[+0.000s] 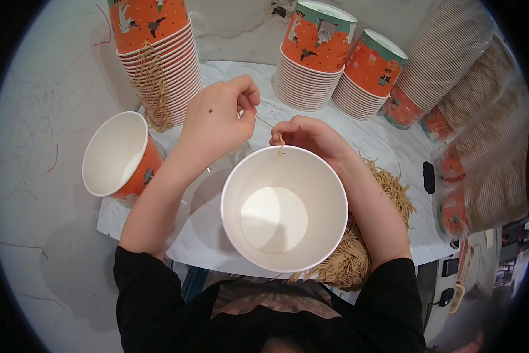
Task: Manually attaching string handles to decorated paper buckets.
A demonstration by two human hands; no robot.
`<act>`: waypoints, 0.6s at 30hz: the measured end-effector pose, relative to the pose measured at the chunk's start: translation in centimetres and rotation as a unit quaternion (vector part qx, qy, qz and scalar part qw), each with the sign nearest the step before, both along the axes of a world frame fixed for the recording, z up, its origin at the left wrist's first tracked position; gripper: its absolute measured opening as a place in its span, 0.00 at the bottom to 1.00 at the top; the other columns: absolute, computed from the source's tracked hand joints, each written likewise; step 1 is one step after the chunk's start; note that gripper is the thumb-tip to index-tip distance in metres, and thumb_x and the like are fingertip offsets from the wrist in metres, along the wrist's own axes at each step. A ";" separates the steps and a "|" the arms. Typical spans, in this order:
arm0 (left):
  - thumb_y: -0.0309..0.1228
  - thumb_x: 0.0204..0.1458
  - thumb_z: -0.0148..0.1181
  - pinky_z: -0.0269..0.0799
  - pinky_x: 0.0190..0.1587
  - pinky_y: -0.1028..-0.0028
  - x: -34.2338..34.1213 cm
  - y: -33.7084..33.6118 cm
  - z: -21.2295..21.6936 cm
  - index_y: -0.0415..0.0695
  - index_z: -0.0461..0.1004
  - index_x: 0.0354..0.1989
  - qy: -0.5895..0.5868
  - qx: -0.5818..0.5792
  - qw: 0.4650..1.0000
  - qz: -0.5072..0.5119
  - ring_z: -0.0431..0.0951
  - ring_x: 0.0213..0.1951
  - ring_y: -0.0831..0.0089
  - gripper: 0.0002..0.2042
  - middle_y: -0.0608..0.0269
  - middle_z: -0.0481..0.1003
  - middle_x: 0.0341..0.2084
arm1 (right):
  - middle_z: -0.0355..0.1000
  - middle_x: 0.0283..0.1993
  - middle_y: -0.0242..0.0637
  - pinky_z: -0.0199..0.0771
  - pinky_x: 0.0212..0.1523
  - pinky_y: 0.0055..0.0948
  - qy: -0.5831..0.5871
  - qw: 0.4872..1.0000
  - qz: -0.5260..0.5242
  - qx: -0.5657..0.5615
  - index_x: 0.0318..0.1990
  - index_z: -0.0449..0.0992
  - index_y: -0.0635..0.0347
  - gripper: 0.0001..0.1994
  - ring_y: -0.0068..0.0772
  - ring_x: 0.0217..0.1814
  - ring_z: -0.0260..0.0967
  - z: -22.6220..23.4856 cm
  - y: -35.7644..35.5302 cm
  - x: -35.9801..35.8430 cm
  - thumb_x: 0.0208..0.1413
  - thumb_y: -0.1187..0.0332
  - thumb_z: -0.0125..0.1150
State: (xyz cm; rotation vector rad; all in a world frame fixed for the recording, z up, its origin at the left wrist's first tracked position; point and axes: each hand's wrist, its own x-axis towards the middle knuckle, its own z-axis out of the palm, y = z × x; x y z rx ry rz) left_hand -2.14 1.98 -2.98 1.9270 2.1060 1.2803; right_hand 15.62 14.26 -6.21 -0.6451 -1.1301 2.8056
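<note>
From my head camera, my left hand point(220, 115) is pinching a tan cord point(265, 122) running to twelve o'clock on the paper tub's point(328, 215) rim, where my right hand's point(317, 140) fingers are curling, whether gripping I cannot tell.

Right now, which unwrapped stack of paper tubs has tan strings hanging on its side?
The leftmost stack: tan strings drape down its side, while the two unwrapped stacks farther right show none.

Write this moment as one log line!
left grip: pinching tan strand | right grip: curled at strand | bucket: strand at far rim | tan bundle: right of bucket
</note>
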 end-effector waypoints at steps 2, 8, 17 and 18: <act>0.21 0.44 0.58 0.71 0.33 0.73 0.2 0.0 0.3 0.40 0.72 0.30 -0.005 -0.001 1.000 0.000 0.80 0.29 0.74 0.05 0.63 0.79 0.23 | 0.74 0.29 0.34 0.75 0.35 0.27 -0.015 1.000 -0.012 -0.010 0.31 0.77 0.60 0.04 0.27 0.30 0.72 0.0 0.0 0.1 0.54 0.70 0.63; 0.22 0.43 0.57 0.72 0.31 0.70 -0.2 0.5 -0.2 0.41 0.73 0.30 -0.019 0.017 1.000 0.004 0.80 0.29 0.69 0.05 0.61 0.79 0.23 | 0.74 0.29 0.32 0.75 0.34 0.24 -0.009 0.998 -0.054 0.044 0.31 0.76 0.60 0.05 0.23 0.29 0.71 0.3 -0.6 -0.1 0.56 0.69 0.64; 0.21 0.40 0.55 0.71 0.30 0.58 0.1 0.5 -0.5 0.42 0.74 0.28 0.069 0.011 0.994 0.083 0.79 0.28 0.54 0.06 0.56 0.78 0.22 | 0.75 0.28 0.32 0.76 0.32 0.25 -0.007 0.996 -0.006 0.084 0.31 0.77 0.60 0.03 0.23 0.29 0.72 -0.5 0.3 0.1 0.55 0.72 0.63; 0.21 0.40 0.55 0.70 0.30 0.57 0.0 0.5 -0.5 0.42 0.74 0.28 0.089 0.018 0.992 0.093 0.79 0.28 0.53 0.06 0.55 0.78 0.21 | 0.75 0.28 0.32 0.76 0.32 0.25 -0.007 0.996 -0.005 0.083 0.31 0.77 0.60 0.03 0.23 0.29 0.72 -0.5 0.4 0.2 0.55 0.72 0.63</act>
